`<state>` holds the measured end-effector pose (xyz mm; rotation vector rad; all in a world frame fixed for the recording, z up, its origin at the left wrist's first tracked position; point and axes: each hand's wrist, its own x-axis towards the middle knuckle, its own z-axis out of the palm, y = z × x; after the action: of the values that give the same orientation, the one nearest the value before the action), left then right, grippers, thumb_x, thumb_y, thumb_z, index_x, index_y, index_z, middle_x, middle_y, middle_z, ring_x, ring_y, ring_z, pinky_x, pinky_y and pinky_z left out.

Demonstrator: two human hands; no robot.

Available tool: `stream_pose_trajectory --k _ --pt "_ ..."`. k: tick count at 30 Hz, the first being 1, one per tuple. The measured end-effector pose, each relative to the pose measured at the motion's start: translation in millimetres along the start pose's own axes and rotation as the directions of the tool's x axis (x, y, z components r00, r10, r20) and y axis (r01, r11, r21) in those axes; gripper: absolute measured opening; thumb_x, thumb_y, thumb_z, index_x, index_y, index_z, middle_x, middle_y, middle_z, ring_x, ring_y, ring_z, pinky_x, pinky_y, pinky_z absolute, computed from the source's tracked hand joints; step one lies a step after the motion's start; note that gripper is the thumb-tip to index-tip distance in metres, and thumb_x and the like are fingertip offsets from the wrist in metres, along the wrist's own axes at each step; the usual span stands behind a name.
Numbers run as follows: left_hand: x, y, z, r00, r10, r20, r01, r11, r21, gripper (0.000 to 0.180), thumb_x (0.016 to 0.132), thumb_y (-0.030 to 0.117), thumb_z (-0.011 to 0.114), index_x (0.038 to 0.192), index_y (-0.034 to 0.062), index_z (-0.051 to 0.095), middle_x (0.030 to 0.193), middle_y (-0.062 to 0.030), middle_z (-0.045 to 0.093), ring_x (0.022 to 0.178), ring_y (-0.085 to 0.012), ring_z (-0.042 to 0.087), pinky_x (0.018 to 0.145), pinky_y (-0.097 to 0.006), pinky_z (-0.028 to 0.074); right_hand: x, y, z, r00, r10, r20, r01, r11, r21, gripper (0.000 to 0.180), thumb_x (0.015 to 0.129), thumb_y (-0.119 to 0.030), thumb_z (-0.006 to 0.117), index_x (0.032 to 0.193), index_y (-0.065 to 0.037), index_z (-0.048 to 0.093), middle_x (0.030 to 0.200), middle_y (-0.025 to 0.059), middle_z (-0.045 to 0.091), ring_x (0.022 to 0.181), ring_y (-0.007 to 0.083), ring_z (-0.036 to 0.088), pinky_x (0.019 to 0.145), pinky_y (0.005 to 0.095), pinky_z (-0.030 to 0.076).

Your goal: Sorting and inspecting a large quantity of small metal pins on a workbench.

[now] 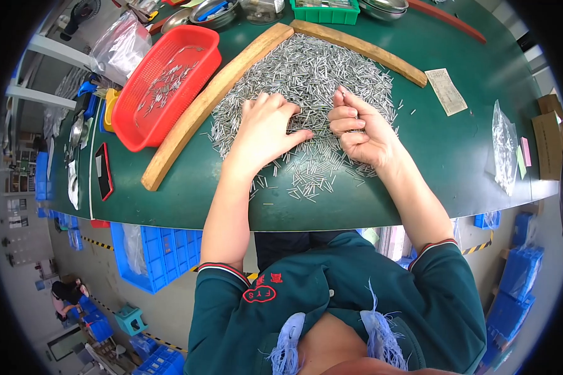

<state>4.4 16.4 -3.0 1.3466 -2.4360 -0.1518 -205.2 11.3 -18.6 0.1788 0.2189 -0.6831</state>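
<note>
A broad heap of small silvery metal pins [313,69] covers the middle of the green table. Over its left part rests my left hand [264,130], fingers bent and apart, the thumb stretched toward the right; I see nothing held in it. At the heap's right side my right hand [363,130] is closed, with thumb and forefinger pinched together at the top and the other fingers curled in. Whatever lies in that pinch is too small to make out. Loose pins are scattered on the table just in front of both hands.
Two wooden bars, one on the left [216,103] and one on the right [366,51], meet behind the heap. Left stands a red basket [120,119] with some pins. A green bin [325,15] and metal bowls are behind; a paper slip [446,92] and plastic bag [504,150] lie right.
</note>
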Motion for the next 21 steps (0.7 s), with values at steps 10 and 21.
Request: stream_pose_trajectory --k 10,21 --pt "8.1 6.0 6.0 0.98 0.019 -0.198 -0.039 0.994 -0.1 0.014 0.077 0.02 0.065 0.087 0.0111 0.067 0.085 -0.0036 0.057 0.087 -0.0212 0.054 0.079 -0.036 0.038 -1.5 -0.4 2.2 0.996 -0.081 0.03 0.085 0.986 -0.142 0.013 0.089 -0.021 0.055 0.09 -0.007 0.056 0.066 -0.0059 0.042 0.049 0.0002 0.033 0.032 0.0142 0.019" --pt "12.8 8.9 2.9 0.951 -0.235 -0.202 0.024 0.705 -0.708 0.018 0.078 0.015 0.068 0.094 0.0077 0.068 0.083 -0.004 0.06 0.071 -0.0123 0.057 0.063 -0.025 0.046 -4.6 16.0 17.1 0.934 -0.344 -0.097 0.223 0.773 -0.594 0.024 0.088 -0.027 0.059 0.088 -0.004 0.054 0.067 -0.0055 0.041 0.049 -0.0006 0.032 0.035 0.0132 0.019"
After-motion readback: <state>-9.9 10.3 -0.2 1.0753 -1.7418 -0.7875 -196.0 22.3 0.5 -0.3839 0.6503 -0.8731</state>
